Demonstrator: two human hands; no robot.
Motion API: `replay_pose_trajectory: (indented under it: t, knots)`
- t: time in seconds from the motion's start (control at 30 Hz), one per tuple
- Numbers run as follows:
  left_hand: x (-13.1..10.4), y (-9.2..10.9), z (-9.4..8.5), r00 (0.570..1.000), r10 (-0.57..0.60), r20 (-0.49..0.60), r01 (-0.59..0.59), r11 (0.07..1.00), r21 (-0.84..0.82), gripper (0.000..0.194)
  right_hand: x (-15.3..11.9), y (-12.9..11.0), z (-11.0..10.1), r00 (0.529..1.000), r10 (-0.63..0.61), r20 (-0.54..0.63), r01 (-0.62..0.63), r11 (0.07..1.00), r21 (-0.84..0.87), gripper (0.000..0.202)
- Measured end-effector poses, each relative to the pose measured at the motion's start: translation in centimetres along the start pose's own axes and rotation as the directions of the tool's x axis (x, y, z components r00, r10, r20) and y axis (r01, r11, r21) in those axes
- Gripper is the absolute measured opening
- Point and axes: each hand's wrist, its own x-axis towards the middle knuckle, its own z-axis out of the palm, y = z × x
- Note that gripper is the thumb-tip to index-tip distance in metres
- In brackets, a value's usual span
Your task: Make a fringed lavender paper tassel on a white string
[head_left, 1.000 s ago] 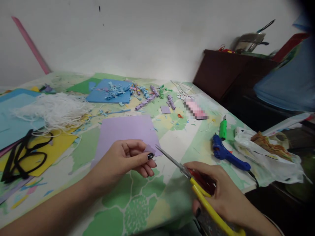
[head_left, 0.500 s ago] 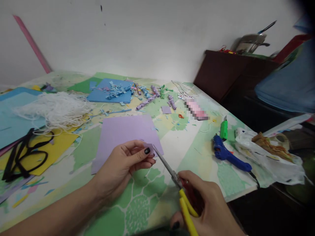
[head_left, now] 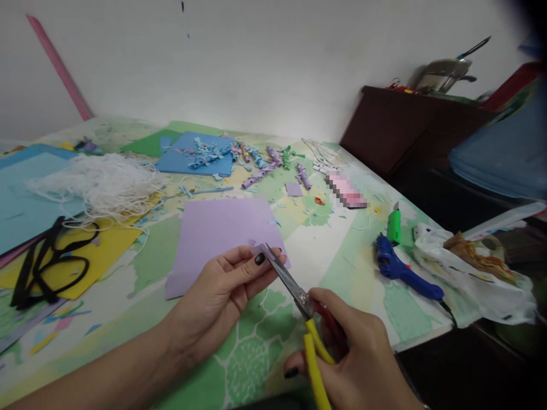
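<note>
"Scissors [head_left: 294, 286] with grey metal blades and yellow and red handles: which hand has them?"

"The right hand [head_left: 356, 347]. Its fingers are curled around the handles; the inner finger placement is partly hidden, so I cannot tell exactly how they sit in the loops."

"And the left hand [head_left: 224, 290]?"

"It is pinching a small flat lilac piece [head_left: 257, 249] between thumb and fingers, the dark-nailed thumb on top. The piece sits right at the fingertips, probably so its edge is exposed to the blades. Their tips meet it just right of the thumb; whether they have cut into it, I cannot tell."

"How are the arms posed?"

"The left forearm slants up from the lower left, wrist nearly straight, the other fingers curled beneath the pinch. The right hand comes from the lower right, lower than the left, angling the blades up and leftward. That seems to keep the handles away from the pinching fingers."

"What surrounds the grip?"

"Just beyond the pinch, a large lilac square sheet [head_left: 226, 228] lies flat. Farther left is a loose tangle of white cord [head_left: 106, 185]. Well right of the blades rests a blue plastic glue gun [head_left: 404, 273], beside a green-handled craft knife [head_left: 394, 226]."
</note>
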Motion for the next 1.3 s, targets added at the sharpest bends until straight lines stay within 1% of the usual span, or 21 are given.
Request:
replay_pose_trajectory:
  t: [0.07, 0.17, 0.5, 0.77, 0.93, 1.1, 1.3]
  knots:
    - [-0.04, -0.03, -0.10, 1.000, -0.002, 0.005, 0.002, 1.000, -0.010, 0.021, 0.07, 0.04, 0.25, 0.999, -0.029, -0.021, 0.029, 1.000, 0.002, 0.035]
    - [0.01, -0.04, -0.14, 1.000, -0.003, -0.003, 0.003, 1.000, -0.021, 0.020, 0.10, 0.02, 0.40, 0.998, -0.041, -0.040, 0.041, 0.999, 0.014, 0.038]
    - [-0.34, 0.04, 0.42, 0.998, -0.008, -0.060, 0.005, 0.999, -0.041, 0.021, 0.02, 0.01, 0.43, 0.992, -0.114, -0.049, 0.115, 0.993, 0.010, 0.034]
    - [-0.25, -0.04, 0.35, 0.998, -0.016, -0.053, 0.014, 0.999, -0.049, 0.019, -0.01, 0.06, 0.50, 0.994, -0.099, -0.049, 0.100, 0.995, 0.023, 0.037]
    - [-0.25, -0.02, 0.23, 0.999, -0.022, -0.042, 0.020, 0.998, -0.054, 0.019, 0.17, 0.15, 0.66, 0.992, -0.111, -0.067, 0.114, 0.993, 0.043, 0.032]
    - [-0.13, -0.07, 0.20, 0.998, -0.026, -0.064, 0.022, 0.998, -0.056, 0.020, 0.16, 0.15, 0.67, 0.992, -0.109, -0.061, 0.112, 0.993, 0.048, 0.029]
    - [-0.25, -0.14, 0.16, 0.997, -0.020, -0.068, 0.017, 0.999, -0.048, 0.019, 0.05, 0.15, 0.62, 0.993, -0.095, -0.065, 0.097, 0.995, 0.034, 0.030]
